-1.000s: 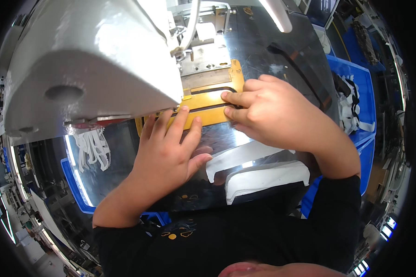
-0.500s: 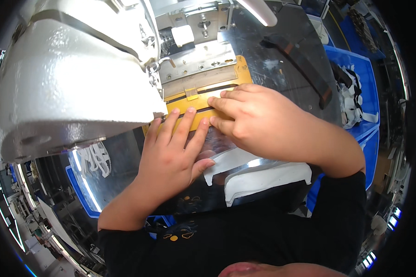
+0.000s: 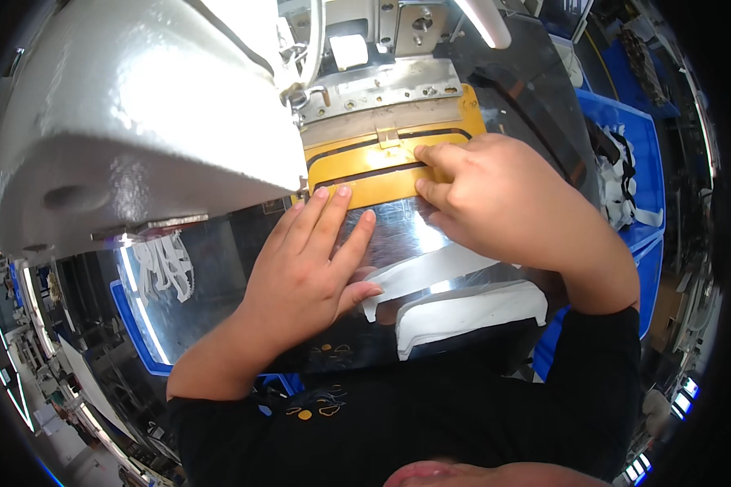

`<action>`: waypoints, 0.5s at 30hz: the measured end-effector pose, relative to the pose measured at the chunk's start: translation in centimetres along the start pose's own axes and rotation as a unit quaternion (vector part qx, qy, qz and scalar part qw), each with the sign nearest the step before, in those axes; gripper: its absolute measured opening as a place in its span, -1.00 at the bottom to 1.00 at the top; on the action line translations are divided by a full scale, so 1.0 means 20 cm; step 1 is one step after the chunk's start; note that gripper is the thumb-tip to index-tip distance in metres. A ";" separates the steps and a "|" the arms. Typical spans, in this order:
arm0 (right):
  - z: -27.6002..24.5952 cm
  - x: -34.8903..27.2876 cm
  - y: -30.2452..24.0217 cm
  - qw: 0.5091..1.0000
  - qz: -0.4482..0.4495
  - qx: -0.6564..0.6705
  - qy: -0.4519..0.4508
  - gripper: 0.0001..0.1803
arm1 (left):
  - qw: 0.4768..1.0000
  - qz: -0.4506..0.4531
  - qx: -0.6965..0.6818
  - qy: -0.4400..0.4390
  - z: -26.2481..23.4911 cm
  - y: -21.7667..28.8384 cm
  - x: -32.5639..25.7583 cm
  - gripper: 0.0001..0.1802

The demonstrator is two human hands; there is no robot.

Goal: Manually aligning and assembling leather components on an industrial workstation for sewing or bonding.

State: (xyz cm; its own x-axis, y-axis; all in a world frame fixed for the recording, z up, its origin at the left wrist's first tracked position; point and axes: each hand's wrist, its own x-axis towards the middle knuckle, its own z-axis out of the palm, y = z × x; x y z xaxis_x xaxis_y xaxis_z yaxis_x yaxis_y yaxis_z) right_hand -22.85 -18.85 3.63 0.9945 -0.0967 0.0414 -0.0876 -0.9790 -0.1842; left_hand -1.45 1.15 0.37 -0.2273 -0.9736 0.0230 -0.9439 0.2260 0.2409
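Observation:
A yellow flat template point(image 3: 365, 166) with dark curved slots lies under a metal clamp bar point(image 3: 390, 85), beside the white sewing machine head point(image 3: 162, 122). My left hand point(image 3: 300, 252) is spread flat, its longer fingertips at the template's near left edge and its thumb over the table. From the right, my right hand point(image 3: 495, 191) rests its fingertips on the template's right part, thumb and forefinger apart. Its other fingers are partly hidden behind the hand. Neither hand is seen gripping anything.
White cut pieces point(image 3: 471, 312) lie stacked at the table's near edge, with another white piece point(image 3: 430, 268) just beyond. A dark strap point(image 3: 536, 122) lies to the right. A blue bin point(image 3: 646, 162) holds white and black scraps. White strips point(image 3: 166, 268) lie at the left.
The template and clamp bar sit farther right and away, and more of the template's left part shows beside the machine. My right hand has shifted right; my left hand has barely moved.

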 end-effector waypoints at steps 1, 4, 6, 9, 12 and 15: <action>0.00 0.01 0.01 1.000 0.006 -0.002 0.007 -0.89 | 1.000 -0.001 0.001 0.001 0.00 0.00 0.00 -0.17; 0.01 0.02 0.04 0.999 0.023 0.001 0.022 -0.88 | 1.000 -0.003 -0.001 0.004 0.00 -0.01 0.00 -0.19; 0.01 0.03 0.06 0.999 0.028 0.008 0.033 -0.87 | 1.000 -0.008 -0.002 0.006 -0.01 0.00 0.00 -0.20; 0.01 0.06 0.09 0.998 0.033 -0.005 0.050 -0.86 | 1.000 -0.014 0.015 0.003 -0.02 -0.01 0.00 -0.22; 0.02 0.06 0.12 0.998 0.034 -0.013 0.050 -0.84 | 1.000 -0.020 0.018 0.000 -0.02 -0.02 0.00 -0.23; 0.04 0.06 0.14 0.997 0.029 -0.013 0.073 -0.82 | 0.999 -0.032 0.010 0.000 -0.02 -0.02 0.00 -0.24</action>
State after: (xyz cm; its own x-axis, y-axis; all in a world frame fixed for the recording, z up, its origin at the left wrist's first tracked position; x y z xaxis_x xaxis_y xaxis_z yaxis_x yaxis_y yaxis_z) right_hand -21.82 -21.66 2.39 0.9690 -0.1757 0.1738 -0.1473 -0.9753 -0.1646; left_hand -1.06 1.13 0.63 -0.1662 -0.9861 0.0089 -0.9612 0.1640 0.2220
